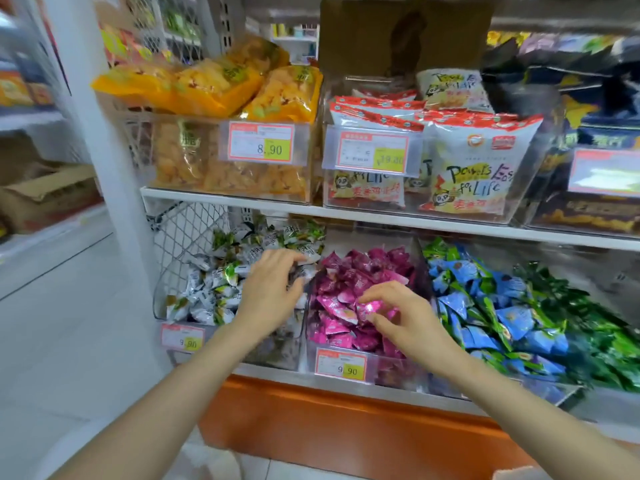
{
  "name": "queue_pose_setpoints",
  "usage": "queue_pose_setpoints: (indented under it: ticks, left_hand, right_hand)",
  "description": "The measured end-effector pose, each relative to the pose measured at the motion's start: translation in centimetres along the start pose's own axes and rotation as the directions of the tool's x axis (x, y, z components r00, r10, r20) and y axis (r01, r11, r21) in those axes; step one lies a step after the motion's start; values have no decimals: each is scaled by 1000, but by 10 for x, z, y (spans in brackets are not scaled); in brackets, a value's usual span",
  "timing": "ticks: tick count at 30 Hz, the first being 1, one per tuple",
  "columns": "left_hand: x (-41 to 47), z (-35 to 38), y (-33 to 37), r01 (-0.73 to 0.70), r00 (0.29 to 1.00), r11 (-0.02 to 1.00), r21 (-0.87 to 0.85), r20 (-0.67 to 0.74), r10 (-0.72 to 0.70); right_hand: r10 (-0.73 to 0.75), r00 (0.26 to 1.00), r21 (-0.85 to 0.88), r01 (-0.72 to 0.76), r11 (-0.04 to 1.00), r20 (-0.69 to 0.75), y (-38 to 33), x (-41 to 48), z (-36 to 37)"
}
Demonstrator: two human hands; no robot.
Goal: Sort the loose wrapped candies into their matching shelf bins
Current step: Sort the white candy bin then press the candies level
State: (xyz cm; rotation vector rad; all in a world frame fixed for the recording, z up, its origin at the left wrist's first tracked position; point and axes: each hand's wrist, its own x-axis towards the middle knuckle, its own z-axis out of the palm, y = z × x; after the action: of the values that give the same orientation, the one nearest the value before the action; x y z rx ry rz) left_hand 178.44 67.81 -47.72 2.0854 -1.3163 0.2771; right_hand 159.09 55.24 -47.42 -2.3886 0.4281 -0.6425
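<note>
On the lower shelf stand clear bins of wrapped candies. The left bin [162, 306] holds white-and-green candies [214, 289]. The middle bin [311, 355] holds magenta candies [349, 271]. To the right lie blue candies [485, 306] and dark green candies [595, 323]. My left hand [270, 289] reaches over the right side of the white-and-green bin, fingers curled down onto the candies; whether it holds one is hidden. My right hand [401, 317] is over the magenta bin and pinches a magenta candy [367, 308] between thumb and fingers.
The upper shelf [242, 199] carries bins of yellow snack bags [242, 88], red-and-white snack bags [467, 161] and dark bags [588, 98]. Price tags [341, 367] hang on the bin fronts. An orange base panel [346, 431] runs below. A white post [104, 150] stands at left.
</note>
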Motion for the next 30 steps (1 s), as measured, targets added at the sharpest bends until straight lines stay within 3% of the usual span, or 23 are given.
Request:
queue_pose_setpoints:
  ticks: [3, 6, 11, 16, 21, 24, 30]
  left_hand:
    - [13, -1, -17, -97, 987, 974, 207, 145, 67]
    - [24, -1, -28, -139, 957, 926, 351, 286, 35]
    - [23, -2, -40, -145, 959, 884, 445, 284, 14]
    - [24, -2, -53, -26, 982, 898, 439, 178, -59]
    - [26, -5, -76, 97, 967, 869, 485, 162, -198]
    - [25, -5, -92, 152, 956, 887, 436, 161, -244]
    - [20, -7, -93, 156, 982, 959, 235, 71, -177]
  right_hand:
    - [-50, 999, -38, 51, 998, 11, -10, 19, 17]
    - [-76, 997, -70, 77, 995, 22, -16, 39, 31]
    - [-46, 999, -198, 49, 979, 20, -13, 69, 47]
    - [41, 988, -253, -2, 967, 150, -5, 95, 68]
    - [53, 968, -396, 49, 917, 244, -15, 122, 91]
    - [32, 965, -379, 72, 922, 261, -20, 133, 107]
    - [-30, 967, -238, 92, 967, 255, -22, 156, 110]
